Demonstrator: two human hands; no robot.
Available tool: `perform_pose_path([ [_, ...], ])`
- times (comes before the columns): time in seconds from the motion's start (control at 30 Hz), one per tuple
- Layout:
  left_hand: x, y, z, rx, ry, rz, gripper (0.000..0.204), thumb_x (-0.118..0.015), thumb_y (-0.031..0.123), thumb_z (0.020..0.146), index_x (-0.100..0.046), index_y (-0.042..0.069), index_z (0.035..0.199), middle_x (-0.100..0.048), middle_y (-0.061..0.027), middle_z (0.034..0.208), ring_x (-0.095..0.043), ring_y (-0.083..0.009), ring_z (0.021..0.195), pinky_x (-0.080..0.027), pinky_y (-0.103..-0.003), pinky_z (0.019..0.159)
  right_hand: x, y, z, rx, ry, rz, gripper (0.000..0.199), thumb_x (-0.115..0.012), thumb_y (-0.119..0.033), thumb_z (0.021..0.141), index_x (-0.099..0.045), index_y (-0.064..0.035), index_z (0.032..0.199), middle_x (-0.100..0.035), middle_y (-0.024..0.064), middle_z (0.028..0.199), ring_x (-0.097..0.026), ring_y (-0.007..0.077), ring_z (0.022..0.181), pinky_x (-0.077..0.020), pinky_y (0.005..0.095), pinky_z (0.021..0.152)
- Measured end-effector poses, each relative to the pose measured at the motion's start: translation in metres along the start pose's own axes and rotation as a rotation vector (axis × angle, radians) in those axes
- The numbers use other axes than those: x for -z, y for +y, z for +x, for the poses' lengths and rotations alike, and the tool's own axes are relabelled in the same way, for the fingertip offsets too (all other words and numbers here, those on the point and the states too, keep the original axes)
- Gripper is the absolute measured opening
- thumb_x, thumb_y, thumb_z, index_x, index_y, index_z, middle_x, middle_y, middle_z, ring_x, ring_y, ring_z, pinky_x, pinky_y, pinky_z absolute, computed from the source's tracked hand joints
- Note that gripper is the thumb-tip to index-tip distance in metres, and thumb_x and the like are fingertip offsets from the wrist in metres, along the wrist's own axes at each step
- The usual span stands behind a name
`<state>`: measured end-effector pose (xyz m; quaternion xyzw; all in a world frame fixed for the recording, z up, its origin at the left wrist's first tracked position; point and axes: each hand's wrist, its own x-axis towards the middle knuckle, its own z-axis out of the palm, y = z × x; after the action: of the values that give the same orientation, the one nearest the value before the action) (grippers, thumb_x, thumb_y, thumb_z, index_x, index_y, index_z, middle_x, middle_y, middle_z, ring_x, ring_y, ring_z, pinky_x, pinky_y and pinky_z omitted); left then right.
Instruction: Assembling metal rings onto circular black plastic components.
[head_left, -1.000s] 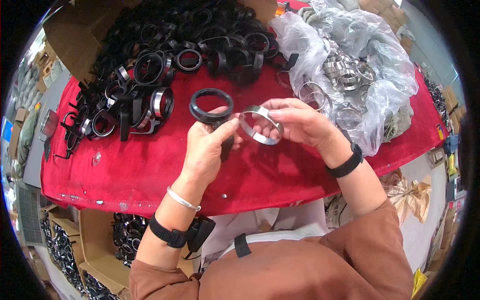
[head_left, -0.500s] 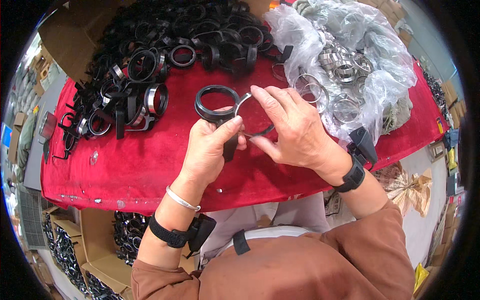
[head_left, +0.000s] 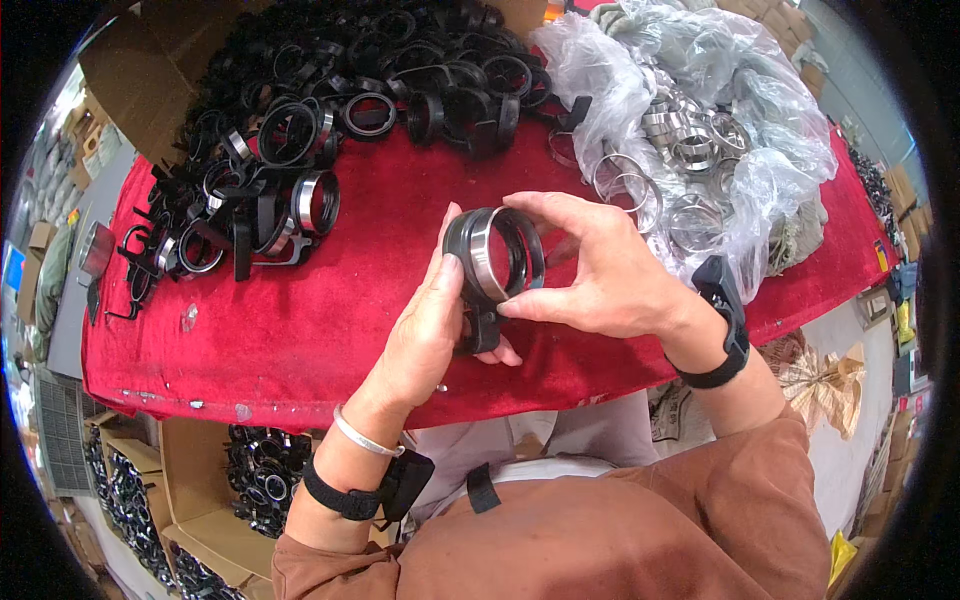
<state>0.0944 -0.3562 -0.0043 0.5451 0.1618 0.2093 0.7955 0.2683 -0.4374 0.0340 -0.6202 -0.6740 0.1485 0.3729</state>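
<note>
My left hand is closed around a black plastic ring holder with a short handle, held turned on its side above the red cloth. A shiny metal ring sits against the round part of the holder, with dark rims showing on both sides of it. My right hand grips this ring from the right, fingers at its upper edge and thumb at its lower edge. How far the metal ring is seated on the holder, I cannot tell.
A big heap of black ring holders covers the far left of the red cloth. Holders with metal bands lie nearer. At far right, a clear plastic bag holds metal rings. Cardboard boxes of holders stand below left.
The metal ring, apart from the holder's ring before, now lies against it. My left hand has turned the holder on its side, and both hands have come together.
</note>
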Motion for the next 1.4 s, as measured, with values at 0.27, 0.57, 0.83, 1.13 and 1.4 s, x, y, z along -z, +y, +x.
perform_pose_path([
  [0.27, -0.004, 0.004, -0.005, 0.014, 0.043, 0.194, 0.058, -0.021, 0.044, 0.098, -0.003, 0.016, 0.146, -0.06, -0.0158, 0.103, -0.062, -0.0226, 0.059, -0.053, -0.03, 0.054, -0.01, -0.001, 0.001, 0.053, 0.107, -0.001, 0.07, -0.083, -0.023, 0.058, -0.053, 0.0054, 0.114, -0.06, 0.0183, 0.104, -0.061, 0.0267, 0.093, -0.0505, 0.0337, 0.078],
  [0.57, -0.015, 0.007, -0.022, -0.143, 0.059, 0.119, 0.049, -0.039, 0.024, 0.098, -0.02, 0.007, 0.139, -0.057, -0.013, 0.106, -0.06, -0.0133, 0.071, -0.05, -0.022, 0.048, -0.033, -0.009, 0.011, -0.545, 0.064, 0.608, 0.048, -0.042, -0.043, 0.096, -0.059, 0.0015, 0.086, -0.055, 0.0026, 0.063, -0.052, 0.0086, 0.063, -0.0437, 0.0256, 0.057],
  [0.83, 0.06, 0.056, -0.005, -0.409, 0.33, 0.875, 0.031, -0.04, 0.031, 0.098, -0.049, 0.005, 0.111, -0.061, -0.0088, 0.08, -0.062, -0.0174, 0.064, -0.047, -0.029, 0.05, -0.066, 0.01, 0.072, -0.099, 0.084, 0.321, 0.04, -0.043, -0.035, 0.095, -0.059, 0.0, 0.089, -0.059, 0.0182, 0.076, -0.061, 0.0304, 0.071, -0.0467, 0.0393, 0.061],
  [1.13, 0.113, 0.146, 0.031, -0.819, 0.76, 1.886, 0.037, -0.057, 0.027, 0.088, -0.055, 0.001, 0.115, -0.054, -0.0192, 0.115, -0.047, -0.0356, 0.112, -0.036, -0.039, 0.097, -0.065, 0.078, 0.165, 0.407, 0.048, -1.104, 0.02, -0.059, -0.01, 0.071, -0.064, -0.0006, 0.088, -0.057, 0.0142, 0.101, -0.057, 0.0251, 0.09, -0.0531, 0.0312, 0.066],
  [1.4, 0.092, 0.041, 0.046, -0.648, 0.495, 1.002, 0.051, -0.06, 0.021, 0.087, -0.042, -0.006, 0.126, -0.047, -0.0223, 0.124, -0.047, -0.0321, 0.116, -0.037, -0.036, 0.099, -0.012, 0.03, 0.128, 0.144, 0.172, 0.079, 0.023, -0.061, -0.02, 0.087, -0.06, -0.0009, 0.098, -0.061, 0.0049, 0.077, -0.053, 0.0112, 0.061, -0.0427, 0.0246, 0.053],
])
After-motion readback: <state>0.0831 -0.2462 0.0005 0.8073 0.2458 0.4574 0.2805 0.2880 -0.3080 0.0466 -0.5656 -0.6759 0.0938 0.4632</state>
